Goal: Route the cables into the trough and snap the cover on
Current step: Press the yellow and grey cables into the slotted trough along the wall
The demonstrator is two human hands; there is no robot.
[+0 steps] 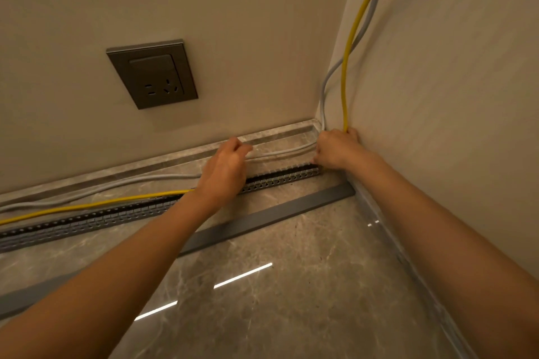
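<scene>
Two hands are gripping two cables: left hand (226,166) pinching the grey cable (280,151), right hand (338,148) clasping the yellow cable (347,67). One trough (277,179) is lying just below both grips, one cover (262,220) nearer.

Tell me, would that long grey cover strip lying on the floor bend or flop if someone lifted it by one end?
The cover strip lies dead straight, so it is probably fairly stiff, though so long and thin a piece may sag somewhat. It looks flat and slim, so likely light. On the glossy floor it may slide easily.
</scene>
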